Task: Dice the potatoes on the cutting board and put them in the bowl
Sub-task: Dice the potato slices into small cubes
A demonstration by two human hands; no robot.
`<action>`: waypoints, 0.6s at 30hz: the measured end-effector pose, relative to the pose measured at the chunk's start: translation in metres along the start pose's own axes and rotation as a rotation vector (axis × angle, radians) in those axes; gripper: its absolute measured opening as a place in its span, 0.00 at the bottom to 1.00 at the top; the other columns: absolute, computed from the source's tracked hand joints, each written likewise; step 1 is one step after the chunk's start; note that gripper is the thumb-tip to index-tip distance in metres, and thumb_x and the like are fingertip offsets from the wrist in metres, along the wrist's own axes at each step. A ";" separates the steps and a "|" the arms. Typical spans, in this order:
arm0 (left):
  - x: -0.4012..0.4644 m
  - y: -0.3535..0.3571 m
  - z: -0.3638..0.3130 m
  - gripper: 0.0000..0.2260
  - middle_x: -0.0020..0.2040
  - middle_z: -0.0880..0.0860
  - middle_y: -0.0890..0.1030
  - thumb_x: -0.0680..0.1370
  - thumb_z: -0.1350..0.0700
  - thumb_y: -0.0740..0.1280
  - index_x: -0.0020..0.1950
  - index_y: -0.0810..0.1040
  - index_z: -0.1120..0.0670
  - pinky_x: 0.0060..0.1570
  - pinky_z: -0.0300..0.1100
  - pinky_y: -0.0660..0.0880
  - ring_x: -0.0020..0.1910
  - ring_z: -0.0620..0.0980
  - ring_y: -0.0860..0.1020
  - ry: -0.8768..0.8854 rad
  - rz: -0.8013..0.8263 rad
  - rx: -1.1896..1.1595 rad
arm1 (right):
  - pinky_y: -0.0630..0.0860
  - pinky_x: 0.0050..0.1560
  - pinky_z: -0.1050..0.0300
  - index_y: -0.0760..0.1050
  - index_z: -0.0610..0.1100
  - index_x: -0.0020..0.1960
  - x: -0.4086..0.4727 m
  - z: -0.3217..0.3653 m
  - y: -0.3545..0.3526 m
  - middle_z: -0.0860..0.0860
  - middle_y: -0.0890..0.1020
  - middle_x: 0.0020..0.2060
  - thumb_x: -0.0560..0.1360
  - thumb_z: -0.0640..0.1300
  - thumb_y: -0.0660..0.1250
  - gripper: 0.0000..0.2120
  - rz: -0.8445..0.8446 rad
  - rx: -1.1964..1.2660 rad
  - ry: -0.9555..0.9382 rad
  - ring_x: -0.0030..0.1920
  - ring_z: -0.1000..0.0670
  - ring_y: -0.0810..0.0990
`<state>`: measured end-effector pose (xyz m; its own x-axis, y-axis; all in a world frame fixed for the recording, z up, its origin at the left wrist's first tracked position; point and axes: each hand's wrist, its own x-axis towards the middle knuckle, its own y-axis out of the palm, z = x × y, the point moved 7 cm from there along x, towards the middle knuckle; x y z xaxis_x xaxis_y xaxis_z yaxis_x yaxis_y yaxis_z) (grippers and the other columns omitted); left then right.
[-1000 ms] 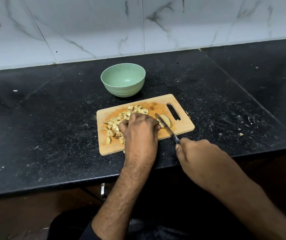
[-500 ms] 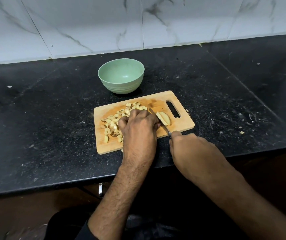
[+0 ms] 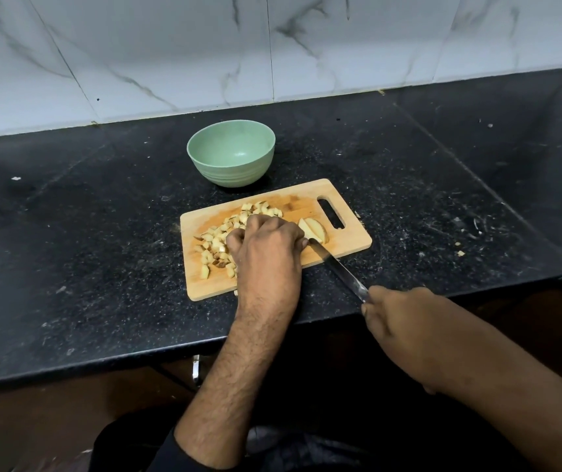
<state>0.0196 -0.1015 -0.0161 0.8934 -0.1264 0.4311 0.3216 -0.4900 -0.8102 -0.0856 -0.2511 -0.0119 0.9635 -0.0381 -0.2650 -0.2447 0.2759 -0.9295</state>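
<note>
No readable txt, labels, brands or nos. anywhere in view.

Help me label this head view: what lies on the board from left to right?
Diced potato → left hand → uncut potato slices → handle slot of the board.

Knife [image 3: 339,269]: we have drawn it back toward us, more blade showing.
Right hand [image 3: 400,330]: we pulled it off the board [image 3: 351,241], past the counter edge.
</note>
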 end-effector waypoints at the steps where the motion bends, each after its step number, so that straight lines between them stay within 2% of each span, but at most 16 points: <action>1: 0.000 -0.001 0.000 0.05 0.50 0.43 0.80 0.79 0.49 0.69 0.51 0.83 0.48 0.59 0.48 0.54 0.59 0.47 0.69 0.002 0.003 -0.009 | 0.76 0.38 0.57 0.61 0.54 0.41 -0.002 -0.001 -0.002 0.52 0.75 0.34 0.84 0.55 0.50 0.14 -0.004 0.005 0.006 0.27 0.58 0.69; 5: 0.001 -0.002 0.000 0.08 0.55 0.43 0.80 0.79 0.50 0.69 0.58 0.82 0.45 0.59 0.50 0.55 0.62 0.48 0.68 0.044 0.015 -0.031 | 0.75 0.35 0.58 0.68 0.49 0.42 -0.007 -0.004 -0.010 0.49 0.77 0.33 0.84 0.55 0.52 0.16 -0.016 0.022 0.015 0.24 0.56 0.73; 9: 0.004 0.001 -0.008 0.12 0.61 0.41 0.76 0.81 0.52 0.65 0.62 0.79 0.41 0.56 0.50 0.55 0.64 0.48 0.66 0.267 0.126 0.073 | 0.77 0.37 0.54 0.69 0.48 0.42 -0.010 -0.008 -0.014 0.49 0.78 0.34 0.83 0.56 0.53 0.16 -0.065 0.061 0.035 0.25 0.56 0.72; 12: 0.014 0.001 -0.010 0.10 0.60 0.40 0.77 0.81 0.51 0.66 0.60 0.79 0.39 0.55 0.49 0.54 0.64 0.46 0.66 0.395 0.194 0.168 | 0.78 0.39 0.53 0.69 0.49 0.43 -0.011 -0.014 -0.008 0.49 0.78 0.35 0.83 0.56 0.52 0.16 -0.041 0.066 0.046 0.28 0.57 0.73; 18: 0.040 0.005 -0.017 0.07 0.59 0.39 0.76 0.79 0.44 0.67 0.56 0.80 0.38 0.49 0.45 0.49 0.64 0.45 0.66 0.531 0.318 0.224 | 0.78 0.39 0.53 0.69 0.49 0.43 -0.011 -0.018 -0.007 0.50 0.77 0.34 0.83 0.57 0.52 0.16 -0.043 0.082 0.051 0.28 0.56 0.74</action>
<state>0.0520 -0.1238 0.0036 0.6982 -0.6715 0.2482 0.1767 -0.1743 -0.9687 -0.0965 -0.2701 -0.0067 0.9657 -0.0998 -0.2398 -0.1915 0.3502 -0.9169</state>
